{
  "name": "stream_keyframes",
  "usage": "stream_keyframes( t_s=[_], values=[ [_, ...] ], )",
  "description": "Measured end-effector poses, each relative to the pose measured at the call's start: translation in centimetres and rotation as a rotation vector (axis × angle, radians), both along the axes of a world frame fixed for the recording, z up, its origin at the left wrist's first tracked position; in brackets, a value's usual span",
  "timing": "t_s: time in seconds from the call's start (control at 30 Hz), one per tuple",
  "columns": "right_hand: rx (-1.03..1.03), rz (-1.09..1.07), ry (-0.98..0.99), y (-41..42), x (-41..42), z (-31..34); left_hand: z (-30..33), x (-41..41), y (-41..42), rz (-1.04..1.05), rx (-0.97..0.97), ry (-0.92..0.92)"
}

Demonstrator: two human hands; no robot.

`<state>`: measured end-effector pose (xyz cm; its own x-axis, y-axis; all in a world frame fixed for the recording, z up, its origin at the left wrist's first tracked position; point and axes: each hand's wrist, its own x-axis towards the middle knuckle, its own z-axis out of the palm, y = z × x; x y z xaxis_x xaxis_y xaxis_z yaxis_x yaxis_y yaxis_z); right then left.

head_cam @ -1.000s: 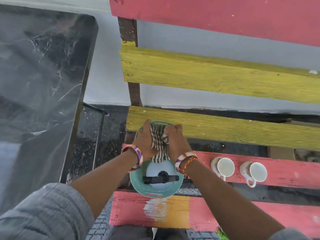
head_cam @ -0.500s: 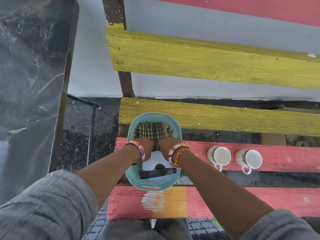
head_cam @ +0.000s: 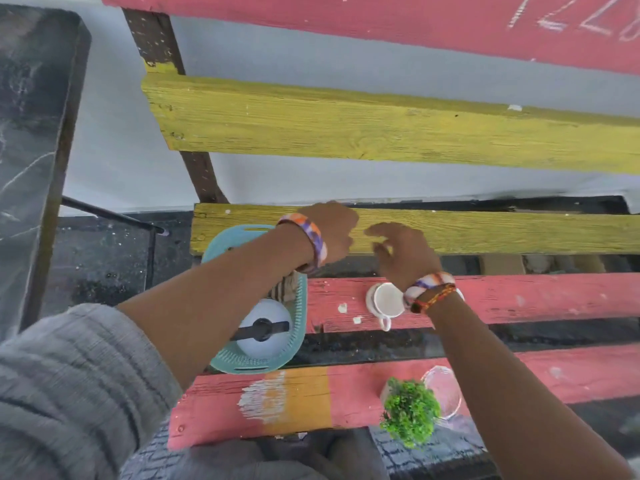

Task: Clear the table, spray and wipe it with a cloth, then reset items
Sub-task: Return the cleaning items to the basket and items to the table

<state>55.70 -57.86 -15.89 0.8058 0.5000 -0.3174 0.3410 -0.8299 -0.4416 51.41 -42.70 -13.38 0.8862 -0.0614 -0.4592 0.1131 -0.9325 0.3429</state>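
A teal plastic basket [head_cam: 298, 327] sits at the left end of the slatted bench seat. In it lie a checked cloth [head_cam: 287, 289], mostly hidden by my left forearm, and a white spray bottle with a black trigger [head_cam: 265, 327]. My left hand [head_cam: 332, 233] hovers above the yellow slat just right of the basket, fingers loosely curled, holding nothing. My right hand [head_cam: 401, 251] hangs beside it with relaxed spread fingers, empty, above a white cup [head_cam: 386, 301] on the red slat. A second cup is hidden behind my right wrist.
A small green plant in a pot [head_cam: 410, 412] and a clear glass dish [head_cam: 443, 389] stand on the front red slat [head_cam: 346, 400]. The black marble table [head_cam: 27, 133] runs along the left. Gaps lie between the bench slats, and the painted backrest rises behind.
Both hands let go of the checked cloth, left it in the basket and lifted away to the right. The view shifted right, bringing the plant and glass dish into sight.
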Motion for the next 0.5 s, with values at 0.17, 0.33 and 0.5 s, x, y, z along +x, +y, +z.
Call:
stream_keyframes(
  t_s=[0.17, 0.33, 0.5],
  values=[
    [-0.224, -0.115, 0.112, -8.5, 3.4, -3.2, -0.4, 2.4, -8.7, -0.093, -0.048, -0.003],
    [-0.502, -0.012, 0.175, -14.3, 3.9, -6.7, -5.0, 3.3, -15.2, -0.075, 0.019, 0.145],
    [-0.53, 0.037, 0.214, -16.3, 3.7, -8.9, -9.9, 2.0, -18.5, 0.131, 0.12, 0.342]
  ],
)
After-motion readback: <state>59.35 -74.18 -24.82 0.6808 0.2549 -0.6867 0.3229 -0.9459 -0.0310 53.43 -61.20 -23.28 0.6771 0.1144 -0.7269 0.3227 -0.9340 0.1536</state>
